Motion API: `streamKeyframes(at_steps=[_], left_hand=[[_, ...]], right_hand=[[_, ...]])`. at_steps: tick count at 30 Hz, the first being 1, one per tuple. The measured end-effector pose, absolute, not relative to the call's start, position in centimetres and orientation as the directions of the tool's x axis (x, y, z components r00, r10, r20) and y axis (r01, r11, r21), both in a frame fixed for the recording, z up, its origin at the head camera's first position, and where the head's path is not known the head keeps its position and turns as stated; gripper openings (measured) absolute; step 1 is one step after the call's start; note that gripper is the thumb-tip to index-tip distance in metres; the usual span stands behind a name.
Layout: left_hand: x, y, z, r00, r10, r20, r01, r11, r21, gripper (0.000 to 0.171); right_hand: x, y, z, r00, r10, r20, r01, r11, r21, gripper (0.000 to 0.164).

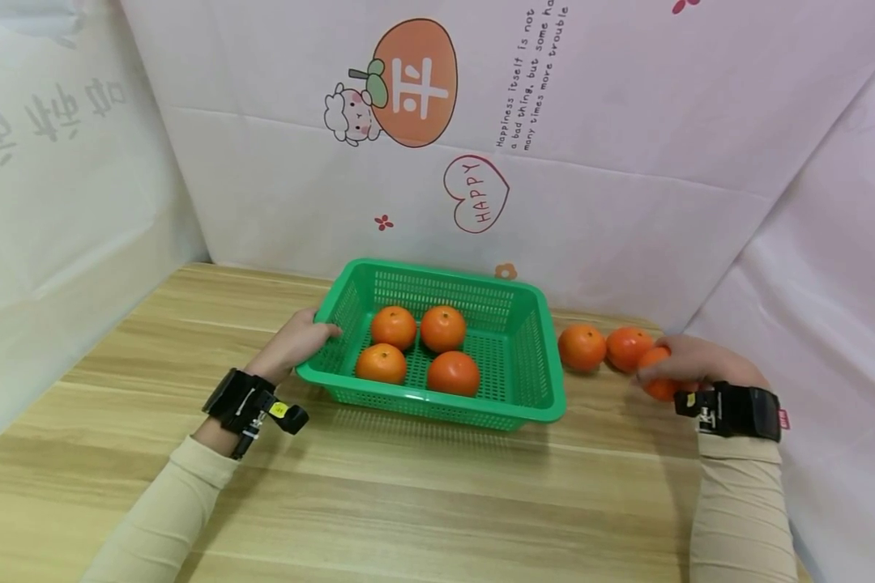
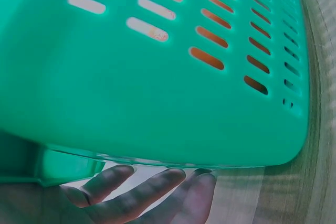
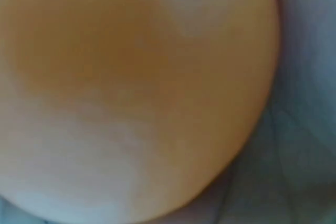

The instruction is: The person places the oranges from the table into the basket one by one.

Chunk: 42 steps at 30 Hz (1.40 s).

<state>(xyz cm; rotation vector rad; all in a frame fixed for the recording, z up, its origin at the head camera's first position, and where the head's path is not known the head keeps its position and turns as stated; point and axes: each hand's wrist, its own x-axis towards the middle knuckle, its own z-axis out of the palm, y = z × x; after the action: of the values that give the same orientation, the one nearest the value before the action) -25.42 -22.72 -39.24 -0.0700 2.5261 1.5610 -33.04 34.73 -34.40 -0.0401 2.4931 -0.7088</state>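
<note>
A green plastic basket [image 1: 448, 405] with slotted sides stands on the table, with several oranges [image 1: 443, 329] inside it. My left hand [image 1: 297, 340] grips the basket's left end, the thumb over the rim and the fingers on the outside. In the left wrist view, the fingers [image 2: 142, 192] lie against the green wall [image 2: 131, 93]. To the right of the basket, my right hand [image 1: 700, 362] holds an orange [image 1: 658, 376], the fingers around its far side and top. That orange [image 3: 136, 98] fills most of the right wrist view, the palm beside it.
Two more oranges, one near the basket [image 1: 582, 348] and one by my right hand [image 1: 629, 348], lie in a row on the wooden table [image 1: 437, 502]. A printed white cloth [image 1: 591, 219] stands behind the basket, with white cloth at both sides.
</note>
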Motion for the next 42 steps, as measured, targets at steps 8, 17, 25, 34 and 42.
streamKeyframes(at_steps=[8, 17, 25, 34, 42], left_hand=[[-25.2, -22.7, -39.2, -0.985, 0.052, -0.165, -0.125, 0.448, 0.885, 0.062], [-25.2, -22.6, -39.2, -0.985, 0.045, -0.167, -0.13, 0.45, 0.883, 0.061], [-25.2, -22.6, -39.2, -0.984, 0.043, -0.175, -0.138, 0.446, 0.884, 0.062], [-25.3, -22.7, -39.1, -0.983, 0.04, -0.178, -0.14, 0.456, 0.879, 0.06], [-25.4, -22.6, -39.1, -0.982, 0.043, -0.181, -0.143, 0.447, 0.883, 0.06]], right_hand=[[-32.2, 33.6, -33.2, -0.863, -0.178, -0.473, 0.118, 0.839, -0.531, 0.049], [-32.2, 33.2, -32.7, -0.865, -0.238, -0.442, 0.073, 0.812, -0.579, 0.049], [-32.3, 32.9, -33.1, -0.88, -0.291, -0.376, -0.041, 0.834, -0.55, 0.05], [-32.4, 32.6, -32.0, -0.89, -0.298, -0.344, -0.133, 0.894, -0.428, 0.055], [-31.8, 32.2, -31.5, -0.922, -0.264, -0.282, -0.153, 0.921, -0.358, 0.066]])
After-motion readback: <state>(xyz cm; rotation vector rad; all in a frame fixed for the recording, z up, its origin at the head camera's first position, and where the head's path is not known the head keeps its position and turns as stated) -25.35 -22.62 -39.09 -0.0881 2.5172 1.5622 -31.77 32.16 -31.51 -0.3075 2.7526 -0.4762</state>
